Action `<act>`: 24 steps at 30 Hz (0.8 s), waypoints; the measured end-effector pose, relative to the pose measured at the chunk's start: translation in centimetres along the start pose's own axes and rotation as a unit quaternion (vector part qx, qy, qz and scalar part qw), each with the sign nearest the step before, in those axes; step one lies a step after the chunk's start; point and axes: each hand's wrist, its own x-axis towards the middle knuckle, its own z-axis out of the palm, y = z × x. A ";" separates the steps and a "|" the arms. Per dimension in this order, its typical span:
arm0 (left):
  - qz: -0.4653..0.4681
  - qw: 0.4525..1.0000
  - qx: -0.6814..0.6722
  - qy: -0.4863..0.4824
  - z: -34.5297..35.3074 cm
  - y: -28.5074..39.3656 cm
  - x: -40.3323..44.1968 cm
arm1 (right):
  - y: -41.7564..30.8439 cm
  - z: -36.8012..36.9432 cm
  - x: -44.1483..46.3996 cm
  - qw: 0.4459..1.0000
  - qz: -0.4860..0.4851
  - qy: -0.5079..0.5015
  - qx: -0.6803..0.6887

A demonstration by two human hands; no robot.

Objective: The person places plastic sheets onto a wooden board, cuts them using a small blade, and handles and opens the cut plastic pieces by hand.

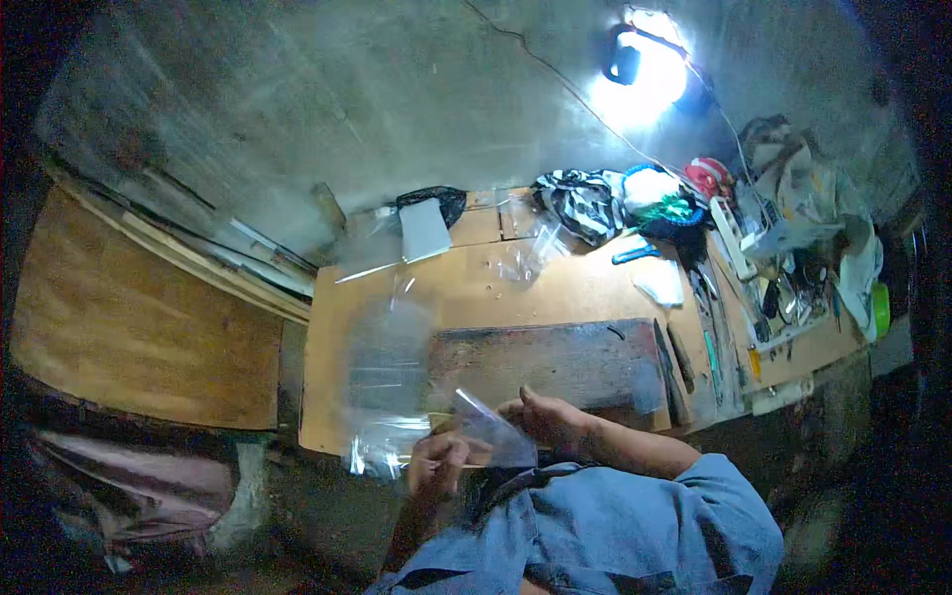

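Note:
Close to the person's body, at the table's front edge, a clear plastic sheet or bag [496,433] is held between the two hands. My left hand [438,462] has its fingers bent and closed at the left side of the plastic. On the other side, my right hand [551,416] touches the plastic, thumb pointing up, its fingers partly hidden. A dark, worn board [545,362] lies flat just beyond the hands. Left of the board, a stack of clear plastic sheets [389,362] rests on the wooden table [327,387].
At the back are a white card [425,230], a black bag [451,202] and a striped cloth [585,203]. A blue-handled tool [636,254] lies nearby. Tools fill a tray [793,307] at the right. A bright lamp [645,74] hangs above.

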 end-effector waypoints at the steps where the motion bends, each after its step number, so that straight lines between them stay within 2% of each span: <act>1: -0.052 0.997 0.044 0.044 2.2 3.5 0.9 | 0.0 0.2 -0.5 1.000 -0.005 0.000 0.004; 2: -0.054 0.997 0.047 0.039 2.6 3.6 1.5 | -0.3 0.8 -1.1 0.996 -0.039 0.046 -0.059; 3: 0.011 0.999 0.037 -0.003 3.0 3.6 1.8 | -0.7 1.1 -1.6 0.986 -0.073 0.093 -0.120; 4: 0.041 0.998 0.033 -0.026 3.2 3.7 1.9 | -1.1 0.7 -2.0 0.986 -0.078 0.093 -0.114; 5: 0.071 0.996 0.028 -0.049 3.4 3.8 1.9 | -1.5 0.0 -2.7 0.985 -0.041 0.076 -0.149; 6: 0.064 0.994 0.077 -0.038 3.7 3.8 1.7 | -1.9 -0.5 -3.2 0.981 -0.003 0.060 -0.184; 8: 0.050 0.990 0.125 -0.027 4.2 4.0 1.0 | -2.1 1.1 -4.8 0.978 0.012 0.055 -0.202; 10: -0.040 0.995 0.092 0.000 4.7 4.3 0.4 | -1.8 1.8 -5.3 0.957 0.014 0.104 -0.271; 11: -0.045 0.995 0.091 0.002 4.9 3.9 0.2 | -1.1 0.0 -4.6 0.941 0.003 0.095 -0.325; 12: -0.019 0.997 0.069 -0.011 5.0 3.5 0.0 | -0.8 0.3 -4.8 0.942 0.007 0.094 -0.321; 13: 0.008 0.999 0.048 -0.024 5.1 3.4 0.0 | -0.7 1.2 -5.0 0.832 -0.040 0.167 -0.528; 14: 0.006 0.999 0.049 -0.021 5.7 3.7 -0.3 | -0.6 1.6 -5.1 0.668 -0.086 0.228 -0.703; 15: -0.031 0.999 0.004 0.033 6.7 4.7 -0.5 | -0.1 0.9 -4.9 0.606 -0.083 0.242 -0.753; 16: -0.063 0.993 -0.044 0.090 7.6 5.7 -0.7 | 0.2 0.3 -4.8 0.607 -0.083 0.242 -0.753; 17: -0.069 0.994 -0.031 0.079 7.5 5.6 -0.6 | 0.5 -0.3 -4.7 0.776 -0.104 0.192 -0.591; 18: -0.065 0.996 -0.012 0.053 7.3 5.2 -0.8 | 0.7 -0.9 -4.5 0.901 -0.118 0.133 -0.395; 19: -0.049 0.999 0.019 0.011 6.8 4.8 -0.8 | 0.7 -1.3 -4.0 0.957 -0.090 0.062 -0.270; 20: -0.036 0.999 0.033 -0.012 6.6 4.3 -0.7 | 0.8 -1.5 -4.4 0.956 -0.092 0.063 -0.270; 22: -0.010 0.997 0.054 -0.047 6.3 3.5 -0.5 | -0.2 1.5 -5.7 0.998 -0.052 -0.028 -0.005; 23: -0.005 0.997 0.060 -0.058 6.3 3.2 -0.4 | -0.2 1.4 -5.9 0.998 -0.053 -0.027 -0.005; 24: -0.002 0.996 0.063 -0.066 6.2 2.8 -0.4 | -0.3 1.2 -6.0 0.995 -0.101 -0.005 -0.018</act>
